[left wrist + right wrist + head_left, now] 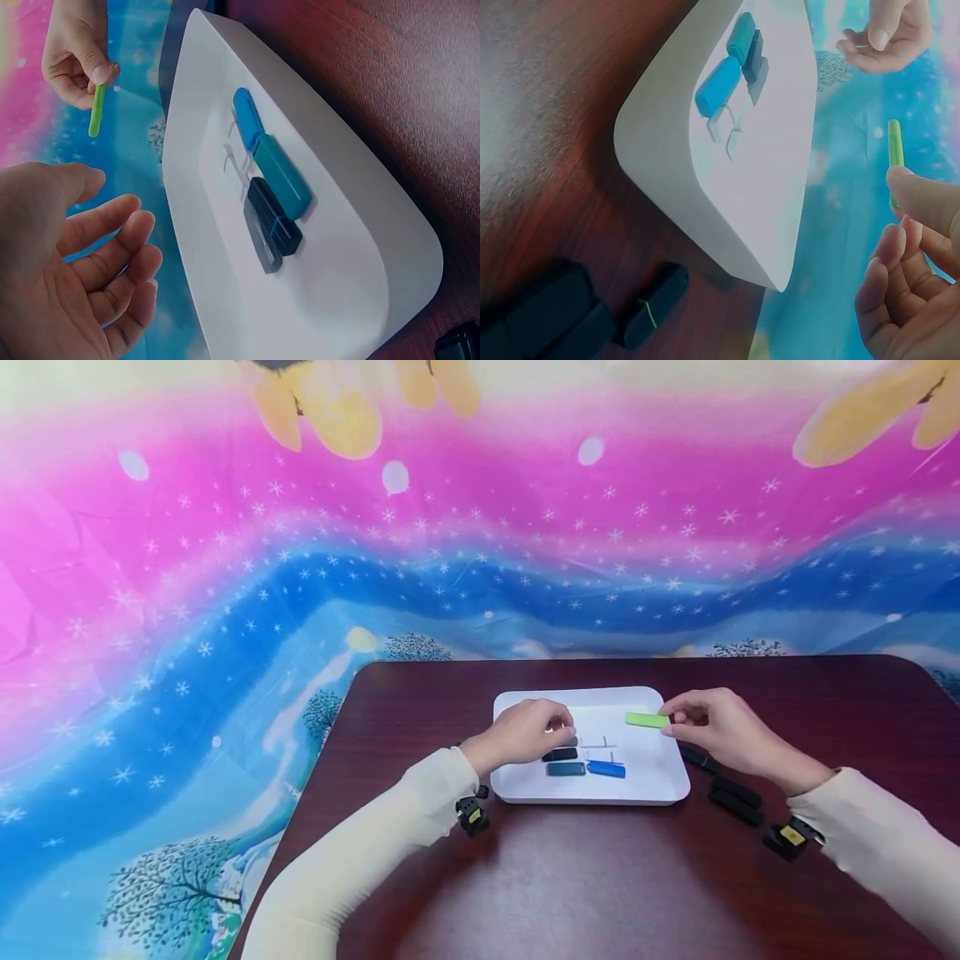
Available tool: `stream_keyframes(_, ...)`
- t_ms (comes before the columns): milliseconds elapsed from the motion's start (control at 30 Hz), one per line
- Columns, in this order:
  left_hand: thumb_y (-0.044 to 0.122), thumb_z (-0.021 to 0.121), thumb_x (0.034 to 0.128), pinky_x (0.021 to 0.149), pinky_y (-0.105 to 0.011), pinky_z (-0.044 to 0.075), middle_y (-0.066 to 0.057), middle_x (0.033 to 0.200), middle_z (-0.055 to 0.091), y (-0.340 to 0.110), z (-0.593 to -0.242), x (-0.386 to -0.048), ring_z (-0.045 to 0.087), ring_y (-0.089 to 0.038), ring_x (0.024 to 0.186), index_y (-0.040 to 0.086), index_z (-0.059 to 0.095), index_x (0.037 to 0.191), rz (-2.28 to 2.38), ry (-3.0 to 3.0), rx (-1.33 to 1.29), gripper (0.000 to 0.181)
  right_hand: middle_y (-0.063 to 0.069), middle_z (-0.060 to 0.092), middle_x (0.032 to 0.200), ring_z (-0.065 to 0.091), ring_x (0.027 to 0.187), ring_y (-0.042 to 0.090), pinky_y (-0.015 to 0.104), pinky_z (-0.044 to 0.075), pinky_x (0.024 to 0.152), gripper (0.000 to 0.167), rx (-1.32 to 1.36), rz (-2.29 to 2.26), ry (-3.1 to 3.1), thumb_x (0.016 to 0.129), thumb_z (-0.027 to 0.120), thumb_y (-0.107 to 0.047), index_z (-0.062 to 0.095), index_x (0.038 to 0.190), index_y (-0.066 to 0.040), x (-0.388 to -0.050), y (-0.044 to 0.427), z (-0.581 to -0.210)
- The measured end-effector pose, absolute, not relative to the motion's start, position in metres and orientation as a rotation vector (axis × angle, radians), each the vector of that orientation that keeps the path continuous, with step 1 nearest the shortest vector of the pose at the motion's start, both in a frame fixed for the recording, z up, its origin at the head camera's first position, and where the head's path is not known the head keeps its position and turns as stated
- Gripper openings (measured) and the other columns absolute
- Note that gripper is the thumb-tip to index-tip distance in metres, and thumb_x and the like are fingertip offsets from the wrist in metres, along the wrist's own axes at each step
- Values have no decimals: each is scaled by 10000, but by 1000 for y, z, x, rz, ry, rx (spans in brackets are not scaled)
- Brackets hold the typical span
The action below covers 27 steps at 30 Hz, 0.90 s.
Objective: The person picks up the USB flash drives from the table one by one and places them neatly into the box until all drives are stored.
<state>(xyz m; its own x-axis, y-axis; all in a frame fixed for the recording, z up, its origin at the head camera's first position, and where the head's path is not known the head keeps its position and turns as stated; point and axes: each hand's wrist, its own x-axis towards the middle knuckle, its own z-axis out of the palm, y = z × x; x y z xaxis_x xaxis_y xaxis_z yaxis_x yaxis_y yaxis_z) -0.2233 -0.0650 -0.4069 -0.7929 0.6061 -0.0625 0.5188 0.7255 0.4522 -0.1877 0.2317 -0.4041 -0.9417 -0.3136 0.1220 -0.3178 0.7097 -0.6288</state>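
Observation:
My right hand [712, 727] pinches one end of a bright green stick-like piece [647, 720] between thumb and fingertips, above the right side of a white tray [517, 789]. Relaxed, bent fingers with nothing between them show on my left hand [97, 262], which hovers over the tray's left part. In the tray lie a blue piece [606, 769], a teal piece [566, 769], a black piece [274, 216] and a grey piece [262, 238], side by side. Two clear pieces [734, 141] lie next to them.
Several black objects [735, 800] lie on the dark red-brown table [585, 877], right of the tray. A patterned pink and blue cloth [480, 527] hangs behind the table. Each wrist carries a black device [472, 817].

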Motion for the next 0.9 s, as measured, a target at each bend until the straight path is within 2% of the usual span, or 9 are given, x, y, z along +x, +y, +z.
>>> stream_keyframes(367, 306, 557, 1034, 802, -247, 473, 45, 1033, 712, -66, -415, -232, 575, -93, 857, 177, 739, 1134, 624, 2728, 859, 244, 48, 551, 797, 507, 733, 173, 253, 421, 622, 161, 560, 1099, -2966, 888, 742, -39, 738, 1044, 1, -212, 209, -413)
stream_keyframes(667, 310, 551, 1033, 806, -252, 479, 48, 1040, 712, -66, -418, -235, 576, -87, 868, 180, 739, 1139, 583, 2746, 844, 251, 34, 522, 760, 478, 722, 179, 272, 364, 630, 144, 542, 1091, -3005, 879, 748, -33, 744, 1020, -4, -231, 190, -422)
stream_keyframes(900, 300, 550, 1035, 808, -258, 489, 42, 1047, 715, -65, -422, -238, 587, -82, 876, 177, 738, 1131, 575, 2749, 826, 245, 39, 521, 748, 474, 735, 189, 301, 370, 648, 140, 499, 1089, -3052, 879, 737, -6, 739, 1019, 5, -242, 183, -433)
